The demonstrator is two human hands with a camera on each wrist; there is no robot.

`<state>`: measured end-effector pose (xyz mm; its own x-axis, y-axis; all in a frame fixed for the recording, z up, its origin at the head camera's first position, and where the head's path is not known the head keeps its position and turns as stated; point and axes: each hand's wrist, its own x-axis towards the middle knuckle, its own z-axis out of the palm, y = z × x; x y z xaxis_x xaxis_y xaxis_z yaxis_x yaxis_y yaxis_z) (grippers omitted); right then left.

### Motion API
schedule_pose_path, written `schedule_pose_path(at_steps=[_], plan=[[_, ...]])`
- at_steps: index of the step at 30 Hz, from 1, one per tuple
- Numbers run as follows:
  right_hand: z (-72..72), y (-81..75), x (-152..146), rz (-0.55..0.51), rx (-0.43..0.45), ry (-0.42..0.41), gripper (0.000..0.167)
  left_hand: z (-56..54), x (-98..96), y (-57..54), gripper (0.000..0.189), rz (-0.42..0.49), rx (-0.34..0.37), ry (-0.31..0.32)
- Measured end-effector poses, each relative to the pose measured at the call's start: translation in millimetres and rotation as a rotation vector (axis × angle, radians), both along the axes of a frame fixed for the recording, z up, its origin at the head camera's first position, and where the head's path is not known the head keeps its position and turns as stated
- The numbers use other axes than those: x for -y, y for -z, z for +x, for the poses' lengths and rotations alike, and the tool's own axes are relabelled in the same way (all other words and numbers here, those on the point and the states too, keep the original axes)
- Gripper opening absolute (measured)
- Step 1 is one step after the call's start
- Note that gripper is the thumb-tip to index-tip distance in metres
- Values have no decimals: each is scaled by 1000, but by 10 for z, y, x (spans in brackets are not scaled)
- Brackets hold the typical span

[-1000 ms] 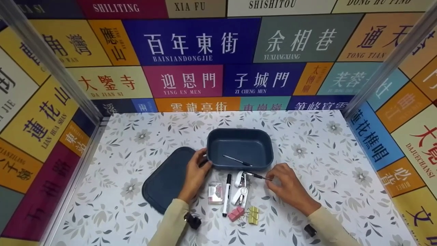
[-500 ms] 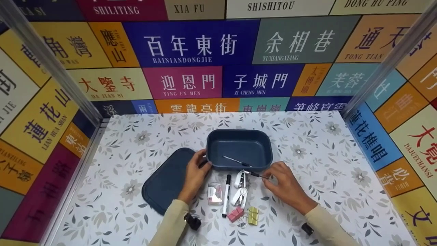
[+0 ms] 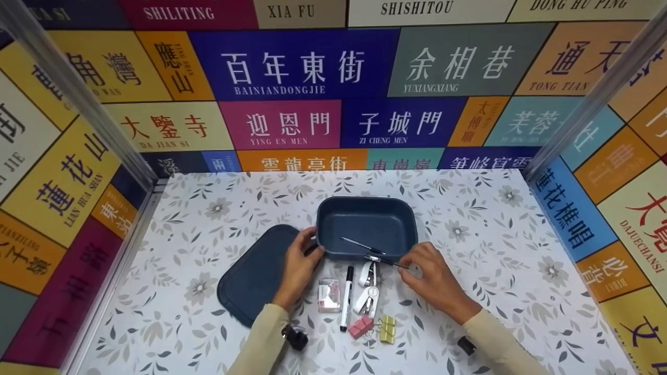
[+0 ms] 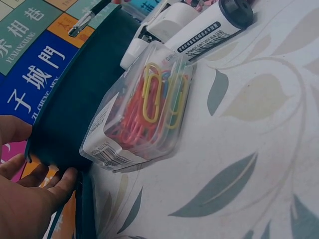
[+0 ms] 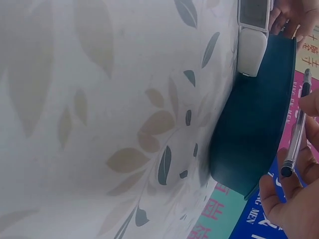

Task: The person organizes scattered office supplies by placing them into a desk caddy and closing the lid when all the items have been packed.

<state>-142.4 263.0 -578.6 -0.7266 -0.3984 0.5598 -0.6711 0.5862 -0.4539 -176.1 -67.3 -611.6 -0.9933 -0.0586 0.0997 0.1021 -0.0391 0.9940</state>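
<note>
A dark blue box (image 3: 366, 224) stands on the table with a thin dark pen (image 3: 362, 245) lying inside it. My left hand (image 3: 301, 268) grips the box's left front corner, fingers along the side and thumb at the front. My right hand (image 3: 432, 273) pinches a clear-barrelled gel pen (image 5: 297, 127) with a dark end, held tilted just above the box's front right rim. Below the box lie a clear case of coloured paper clips (image 4: 144, 107), a white marker (image 3: 346, 299) with black ends, and a white stapler-like tool (image 3: 369, 289).
The dark blue lid (image 3: 255, 276) lies left of the box, partly behind my left forearm. Nearer me are a pink binder clip (image 3: 360, 326) and a yellow binder clip (image 3: 387, 329). Sign-covered panels (image 3: 289, 122) enclose the back and sides of the flowered table (image 3: 484, 208).
My right hand has moved slightly left and toward the box, carrying the gel pen up to its front rim. The left hand and the box have stayed in place.
</note>
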Motion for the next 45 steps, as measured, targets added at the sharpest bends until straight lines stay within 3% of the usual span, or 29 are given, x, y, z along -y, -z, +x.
schedule_pose_path(at_steps=[12,19,34,45], plan=[[-64,-53,75,-19,7,-5,23,22,12,-21,53,-1,7,11],[-95,-77,95,-37,16,-16,22,4,18,20,53,17,-5,6],[-188,-49,148,-40,36,-4,21,7,13,-14,53,21,-6,18],[-239,-60,188,-46,-6,-19,22,15,1,-29,52,7,16,9]])
